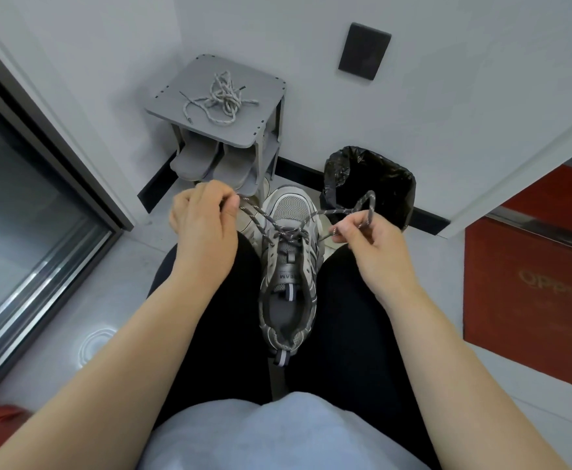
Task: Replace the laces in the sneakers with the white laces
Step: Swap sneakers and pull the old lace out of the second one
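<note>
A grey sneaker [288,266] sits between my knees, toe pointing away from me. A dark speckled lace [278,228] runs through its upper eyelets and crosses over the tongue. My left hand [203,225] pinches one end of that lace up and to the left. To the right of the shoe, my right hand [369,235] pinches the other end, which curls in a loop above my fingers. A tangle of white speckled laces [220,98] lies on top of the grey shoe rack [176,110] ahead. A second sneaker [249,222] peeks out beside my left hand.
Grey slippers [196,157] lie on the rack's lower shelf. A bin with a black bag [379,178] stands to the right of the rack against the white wall. A red box [532,283] is on the floor at right. A glass door [23,215] fills the left side.
</note>
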The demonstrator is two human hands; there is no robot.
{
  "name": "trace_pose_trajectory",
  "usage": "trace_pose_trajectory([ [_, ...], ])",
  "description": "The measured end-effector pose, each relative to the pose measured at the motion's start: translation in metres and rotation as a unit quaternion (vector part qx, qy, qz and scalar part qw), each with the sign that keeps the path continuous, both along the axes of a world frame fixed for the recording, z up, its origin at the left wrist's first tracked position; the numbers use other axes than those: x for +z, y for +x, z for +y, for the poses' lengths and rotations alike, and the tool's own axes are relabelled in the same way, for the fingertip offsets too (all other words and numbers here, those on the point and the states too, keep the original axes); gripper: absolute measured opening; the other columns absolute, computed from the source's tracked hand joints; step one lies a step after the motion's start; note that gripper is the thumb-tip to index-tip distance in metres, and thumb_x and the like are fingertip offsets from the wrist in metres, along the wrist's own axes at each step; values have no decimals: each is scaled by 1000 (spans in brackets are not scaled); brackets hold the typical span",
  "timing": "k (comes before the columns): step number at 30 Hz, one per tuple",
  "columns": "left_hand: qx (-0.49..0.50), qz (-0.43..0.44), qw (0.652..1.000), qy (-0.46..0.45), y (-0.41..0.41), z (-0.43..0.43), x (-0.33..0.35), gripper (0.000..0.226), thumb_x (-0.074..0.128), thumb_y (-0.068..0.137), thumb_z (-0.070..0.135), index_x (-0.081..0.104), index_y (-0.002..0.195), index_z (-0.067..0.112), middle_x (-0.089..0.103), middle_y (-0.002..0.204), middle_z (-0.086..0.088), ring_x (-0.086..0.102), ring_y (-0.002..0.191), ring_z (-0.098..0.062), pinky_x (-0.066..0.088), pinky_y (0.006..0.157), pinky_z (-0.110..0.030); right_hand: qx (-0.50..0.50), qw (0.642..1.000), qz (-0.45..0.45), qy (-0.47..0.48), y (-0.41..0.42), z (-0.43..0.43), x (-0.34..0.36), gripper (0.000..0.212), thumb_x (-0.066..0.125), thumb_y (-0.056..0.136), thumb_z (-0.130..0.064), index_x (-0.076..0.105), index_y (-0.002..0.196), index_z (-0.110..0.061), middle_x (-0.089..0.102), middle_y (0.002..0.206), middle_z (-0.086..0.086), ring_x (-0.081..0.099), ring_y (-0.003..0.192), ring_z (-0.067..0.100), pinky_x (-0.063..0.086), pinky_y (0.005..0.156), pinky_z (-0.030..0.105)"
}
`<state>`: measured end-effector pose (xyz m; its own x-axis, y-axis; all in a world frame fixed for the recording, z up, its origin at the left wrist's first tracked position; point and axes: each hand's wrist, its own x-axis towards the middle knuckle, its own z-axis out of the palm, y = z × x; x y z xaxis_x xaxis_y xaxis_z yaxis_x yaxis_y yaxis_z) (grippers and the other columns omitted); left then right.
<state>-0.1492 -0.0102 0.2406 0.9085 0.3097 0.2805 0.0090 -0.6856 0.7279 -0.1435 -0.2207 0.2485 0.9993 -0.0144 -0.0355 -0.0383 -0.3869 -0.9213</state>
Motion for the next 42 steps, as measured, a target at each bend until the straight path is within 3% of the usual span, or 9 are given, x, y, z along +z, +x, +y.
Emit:
trace_pose_trajectory([
  [3, -56, 6, 998, 37, -4, -2, 3, 28, 42, 84, 2, 59, 96, 21, 55, 96, 11, 40, 107, -14, 16, 97, -25, 16, 1000, -14, -6, -7, 2, -1, 10, 63, 86, -17, 64, 77, -21, 71, 84, 3, 66, 83, 20, 52, 82, 33],
  [9, -187, 87, 949, 238, -6, -11, 0, 19, 50, 87, 45, 60, 87, 29, 60, 81, 16, 48, 98, -9, -3, 107, -31, 78, 996, -9, -39, -12, 0, 2, 12, 65, 82, -12, 62, 82, -23, 70, 80, -4, 64, 77, 11, 49, 73, 22],
  [13, -173, 81, 960, 205, 1, -6, -3, 16, 57, 86, 38, 68, 87, 26, 59, 78, 13, 50, 94, -18, 14, 97, -30, 92, 985, 13, -144, -17, -2, 4, 14, 65, 84, -33, 66, 74, -24, 62, 68, -4, 54, 63, 4, 44, 62, 16],
  [17, -141, 30, 976, 166, 3, -6, -13, 22, 54, 88, 28, 69, 80, 15, 65, 82, -4, 50, 82, -27, 26, 80, -31, 92, 950, 17, -299, -14, -15, 17, 39, 55, 80, -55, 65, 68, -20, 59, 80, -9, 54, 77, 6, 44, 69, 25],
  [21, -83, 30, 996, 30, 7, 1, -3, 15, 51, 92, 18, 59, 80, 14, 55, 81, 1, 47, 83, -16, 28, 73, -21, 8, 952, -14, -307, -9, -12, 28, 36, 47, 87, -54, 63, 88, -22, 61, 93, -6, 55, 76, 4, 41, 64, 22],
  [27, -225, 44, 965, 126, 3, -5, -8, 25, 51, 91, 31, 64, 81, 13, 55, 93, 4, 43, 93, -16, 32, 83, -25, 177, 939, -42, -292, 14, 23, 0, 41, 52, 92, -22, 46, 133, -20, 52, 132, 0, 45, 124, 19, 33, 106, 33],
  [30, -241, 48, 964, 100, 7, -3, -5, 19, 50, 92, 27, 62, 88, 14, 59, 106, 1, 50, 101, -16, 38, 90, -28, 184, 928, -39, -321, 18, 26, -9, 32, 55, 90, -24, 53, 122, -22, 58, 118, 0, 51, 112, 21, 39, 98, 38],
  [34, -221, 100, 966, 85, 8, -5, -3, 11, 48, 93, 20, 57, 98, 19, 62, 89, 5, 55, 81, -15, 46, 75, -33, 195, 923, -61, -327, 14, 21, -5, 15, 59, 89, -21, 59, 104, -22, 59, 89, -9, 46, 91, 15, 37, 91, 33],
  [42, -196, 144, 965, 100, 13, -6, -3, 10, 59, 86, 31, 62, 82, 23, 57, 73, 10, 49, 82, -14, 44, 72, -32, 136, 952, 27, -274, 13, 25, 4, 13, 53, 92, -31, 64, 90, -26, 65, 55, -5, 61, 62, 5, 45, 66, 25],
])
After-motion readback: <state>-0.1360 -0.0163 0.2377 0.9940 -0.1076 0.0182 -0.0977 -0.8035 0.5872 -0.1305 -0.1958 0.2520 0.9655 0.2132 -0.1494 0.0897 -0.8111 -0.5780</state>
